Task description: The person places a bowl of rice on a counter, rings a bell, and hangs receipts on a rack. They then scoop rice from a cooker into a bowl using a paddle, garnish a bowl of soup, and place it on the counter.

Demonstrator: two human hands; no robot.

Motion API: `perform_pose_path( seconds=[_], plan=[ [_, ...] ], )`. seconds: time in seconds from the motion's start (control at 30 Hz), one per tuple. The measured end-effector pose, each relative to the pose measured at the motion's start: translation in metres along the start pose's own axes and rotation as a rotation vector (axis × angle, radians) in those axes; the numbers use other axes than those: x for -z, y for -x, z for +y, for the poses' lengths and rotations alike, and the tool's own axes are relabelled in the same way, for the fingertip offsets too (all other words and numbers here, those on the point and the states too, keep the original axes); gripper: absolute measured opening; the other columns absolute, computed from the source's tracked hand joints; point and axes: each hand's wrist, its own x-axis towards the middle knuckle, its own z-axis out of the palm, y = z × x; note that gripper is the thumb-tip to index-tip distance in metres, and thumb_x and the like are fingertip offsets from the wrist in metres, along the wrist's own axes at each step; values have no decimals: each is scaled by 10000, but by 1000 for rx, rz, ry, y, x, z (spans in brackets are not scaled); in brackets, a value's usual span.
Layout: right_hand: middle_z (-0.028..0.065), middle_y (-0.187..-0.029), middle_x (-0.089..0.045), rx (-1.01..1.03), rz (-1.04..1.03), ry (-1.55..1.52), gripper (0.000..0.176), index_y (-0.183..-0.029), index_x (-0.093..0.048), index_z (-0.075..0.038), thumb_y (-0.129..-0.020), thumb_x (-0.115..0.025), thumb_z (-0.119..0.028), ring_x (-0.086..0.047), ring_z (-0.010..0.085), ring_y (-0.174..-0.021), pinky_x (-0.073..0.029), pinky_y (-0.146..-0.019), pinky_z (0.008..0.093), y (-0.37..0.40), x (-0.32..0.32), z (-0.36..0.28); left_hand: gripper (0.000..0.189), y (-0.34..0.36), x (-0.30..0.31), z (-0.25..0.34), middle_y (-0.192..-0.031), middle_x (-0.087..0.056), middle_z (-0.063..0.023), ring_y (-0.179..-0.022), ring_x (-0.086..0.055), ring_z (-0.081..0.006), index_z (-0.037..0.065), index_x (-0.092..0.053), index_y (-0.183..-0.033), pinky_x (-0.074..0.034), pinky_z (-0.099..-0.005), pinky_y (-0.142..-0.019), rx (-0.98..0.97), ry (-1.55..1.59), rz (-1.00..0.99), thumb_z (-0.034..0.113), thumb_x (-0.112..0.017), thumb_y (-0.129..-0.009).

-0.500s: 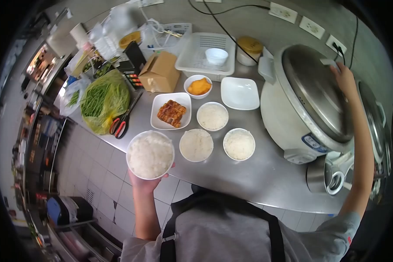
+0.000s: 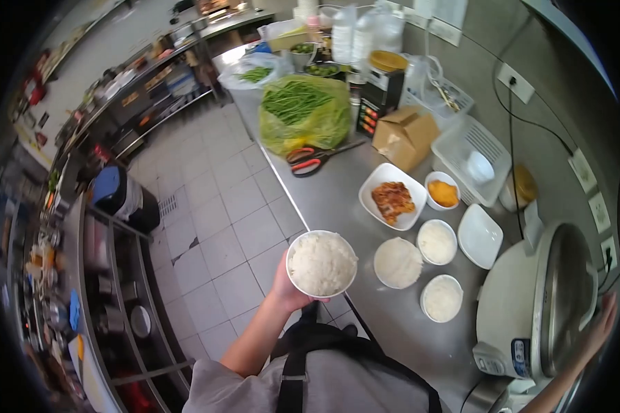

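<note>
My left hand point(image 2: 288, 288) is wrapped round a white bowl heaped with rice point(image 2: 322, 265), held up just off the counter's front edge. My right hand point(image 2: 604, 318) is beside the lid handle point(image 2: 589, 297) of the large rice cooker point(image 2: 506, 303), its fingers stretched out and apparently off the handle. The cooker's metal lid point(image 2: 559, 296) is down. On the counter between my hands stand several smaller bowls of rice, including a wide one point(image 2: 398, 263), one behind it point(image 2: 436, 241) and one nearer the cooker point(image 2: 441, 299).
A square bowl of browned meat point(image 2: 392, 199), a bowl of orange food point(image 2: 442, 193) and a white square dish point(image 2: 480, 237) stand farther back. Scissors point(image 2: 310, 162) lie by a yellow bag of green vegetables point(image 2: 303, 110). A cardboard box point(image 2: 405, 136) and plastic basket point(image 2: 472, 155) line the wall.
My view has swung left, showing more floor and shelving. My right hand, earlier on the lid handle, now has its fingers straightened beside it. The rice bowl stays in my left hand.
</note>
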Motion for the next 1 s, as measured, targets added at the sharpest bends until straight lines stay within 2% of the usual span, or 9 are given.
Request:
perform_pose_path(
  seconds=[0.1, 0.17, 0.37, 0.47, 0.57, 0.63, 0.73, 0.87, 1.0],
  plan=[
    [45, -792, -465, -170, -81, -353, 214, -828, -529, -35, -848, -442, -229, -446, 140, -779, -335, -764, 249, 58, -16, -87, 597, 20, 12, 35, -1137, -476, -147, -854, -555, -385, 143, -374, -1209, -509, -456, -496, -96, -50, 54, 545, -225, -794],
    [41, -729, -447, -127, -200, -637, 169, -656, -445, -55, -789, -489, -149, -430, 136, -722, -338, -710, 245, 100, -73, -161, 611, 37, 29, 58, -1141, -408, -262, -852, -494, -503, 77, -315, -1237, -516, -466, -477, -205, 88, 37, 489, -318, -786],
    [81, -587, -527, -59, -761, -968, 226, -528, -531, 15, -716, -607, -85, -484, 161, -558, -364, -523, 270, 216, -264, -437, 629, 118, 83, 163, -1124, -420, -273, -807, -517, -490, 58, -321, -1227, -519, -449, -439, -581, 1, 204, 505, -316, -783],
    [107, -630, -562, 425, -858, -1050, 150, -557, -560, 14, -684, -580, -63, -518, 244, -597, -415, -579, 312, 265, -343, -533, 627, 175, 91, 218, -1107, -420, -294, -817, -517, -485, 56, -323, -1223, -524, -452, -455, -736, 19, 259, 506, -320, -786],
    [121, -1065, -520, 696, -1095, -1059, 168, -629, -629, -34, -689, -599, -188, -490, 277, -913, -349, -867, 371, 325, -426, -623, 648, 221, 117, 268, -1084, -410, -331, -827, -509, -495, 51, -310, -1230, -525, -455, -476, -795, 24, 242, 516, -330, -779],
    [149, -1220, -395, 878, -1388, -839, 256, -839, -631, -44, -715, -591, -265, -413, 314, -1038, -329, -884, 395, 385, -479, -664, 657, 234, 130, 301, -1079, -406, -340, -829, -506, -499, 50, -304, -1233, -525, -453, -484, -818, 13, 214, 520, -334, -775],
    [186, -1112, -481, 1061, -1570, -866, 400, -1063, -533, -46, -745, -574, -285, -454, 319, -1004, -364, -833, 401, 388, -518, -741, 675, 230, 157, 356, -1079, -400, -348, -829, -501, -507, 36, -297, -1235, -524, -453, -492, -878, 61, 249, 524, -330, -770],
    [152, -870, -575, 860, -1659, -931, 378, -1064, -490, -19, -752, -577, -214, -553, 239, -817, -437, -712, 364, 359, -572, -818, 652, 196, 192, 439, -1012, -456, -339, -811, -523, -478, 1, -355, -1187, -509, -450, -462, -862, 71, 383, 501, -306, -773],
    [40, -617, -522, 283, -1692, -973, 124, -842, -500, -23, -737, -555, -59, -524, 96, -557, -438, -525, 248, 319, -639, -871, 643, 153, 217, 540, -1015, -473, -313, -791, -546, -438, 4, -377, -1169, -502, -390, -437, -790, 22, 474, 504, -305, -771]
  ],
)
